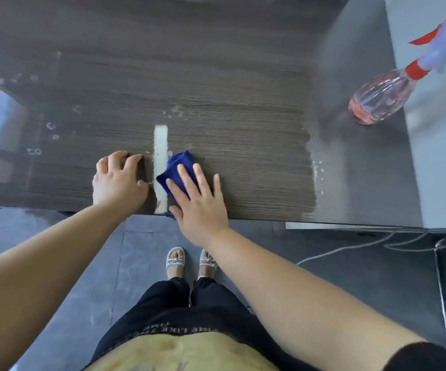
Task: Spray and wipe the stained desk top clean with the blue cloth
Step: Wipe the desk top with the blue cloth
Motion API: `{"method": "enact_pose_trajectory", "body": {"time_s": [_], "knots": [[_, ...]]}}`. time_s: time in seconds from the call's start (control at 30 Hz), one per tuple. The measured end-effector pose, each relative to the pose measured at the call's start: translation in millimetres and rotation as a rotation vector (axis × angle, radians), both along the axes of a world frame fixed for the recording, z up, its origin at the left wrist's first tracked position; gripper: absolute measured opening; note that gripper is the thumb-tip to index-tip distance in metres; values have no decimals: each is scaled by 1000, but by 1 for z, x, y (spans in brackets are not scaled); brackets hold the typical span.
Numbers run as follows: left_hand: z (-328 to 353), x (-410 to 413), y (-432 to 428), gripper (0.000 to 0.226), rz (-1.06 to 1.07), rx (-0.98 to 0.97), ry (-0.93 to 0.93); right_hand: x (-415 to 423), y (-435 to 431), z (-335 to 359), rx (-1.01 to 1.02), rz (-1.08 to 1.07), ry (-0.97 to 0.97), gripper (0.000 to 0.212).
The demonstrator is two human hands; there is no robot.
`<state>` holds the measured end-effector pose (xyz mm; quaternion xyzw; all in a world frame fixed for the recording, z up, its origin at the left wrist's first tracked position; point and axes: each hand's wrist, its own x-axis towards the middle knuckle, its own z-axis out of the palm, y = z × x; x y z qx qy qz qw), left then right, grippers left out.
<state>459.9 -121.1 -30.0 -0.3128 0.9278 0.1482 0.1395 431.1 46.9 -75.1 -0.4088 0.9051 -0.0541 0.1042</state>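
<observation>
Blue cloth (179, 164) soft, light, bunches easily; lies on surface (243, 129) nr front edge, touching white streak (160, 145). Your R grip (197, 202) released, flat on cloth. L grip (118, 180) released, resting on surface. Press w/ palm centre.

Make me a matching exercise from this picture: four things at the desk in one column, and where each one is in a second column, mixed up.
Things:
1. blue cloth
2. spray bottle
3. white streak
4. left hand

Places:
A. stands at the right end of the desk
B. rests on the wood, left of the streak
C. lies under the right hand, whose straight fingers press it down
D. runs along the cloth's left edge

Pairs: 1-C, 2-A, 3-D, 4-B
</observation>
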Motion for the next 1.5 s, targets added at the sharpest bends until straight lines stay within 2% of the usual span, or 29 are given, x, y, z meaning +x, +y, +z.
{"method": "enact_pose_trajectory", "body": {"time_s": [0.07, 0.13, 0.2, 0.3, 0.37, 0.43, 0.53, 0.6, 0.67, 0.73, 0.83, 0.9, 0.97, 1.03, 1.13, 1.2, 1.23, 1.3, 1.43, 1.47, 1.5], "knots": [[-1, 6, -6, 55, 34, 11, 26, -13, 10, 2, 12, 215, -2, 51], [-2, 8, -9, 56, 29, 25, 35, -45, 35, 3, 22, 233, 41, 51], [-2, 9, -12, 56, 17, 52, 36, -78, 63, 2, 40, 41, 57, 49], [-2, 15, -17, 57, 16, 77, 50, -97, 69, 10, 93, -411, -5, 50], [-3, 25, -24, 58, 39, 44, 44, -80, 37, 7, 103, -484, 36, 53], [-4, 37, -33, 58, 71, 12, 48, -47, -7, 3, 28, -301, 68, 54], [-2, 52, -53, 56, 96, -8, 53, 8, -57, 3, -5, 114, 8, 55], [2, 58, -71, 53, 122, -1, 74, 17, -65, 6, 5, 354, -27, 51], [5, 60, -88, 53, 126, 6, 84, -6, -54, 4, 19, 483, 9, 49], [8, 61, -103, 55, 115, 13, 77, -44, -36, 3, 27, 359, 29, 52], [8, 67, -124, 56, 117, 27, 62, -87, -38, 9, 114, -171, -24, 51], [5, 72, -138, 57, 115, 19, 43, -88, -68, 13, 114, -488, -9, 51], [2, 77, -149, 58, 112, 12, 16, -69, -110, 14, 99, -571, 0, 55], [0, 83, -162, 60, 103, 23, -2, -32, -150, 7, 55, -343, 5, 57], [-1, 88, -176, 61, 85, 23, 9, 23, -170, 4, -26, 175, 17, 56], [-1, 91, -191, 61, 81, -3, 20, 14, -161, 0, -41, 430, 63, 50], [-2, 94, -200, 62, 82, -19, 11, -1, -154, -3, -35, 468, 91, 48], [-3, 101, -216, 66, 89, -31, -17, -37, -141, -3, -31, 313, 140, 49], [-7, 109, -227, 73, 75, -15, -58, -76, -169, 8, 65, -490, 30, 52], [-8, 110, -229, 73, 61, -20, -74, -71, -192, 9, 74, -591, 16, 54], [-8, 108, -228, 73, 48, -21, -89, -62, -213, 11, 70, -598, 13, 55]]}}
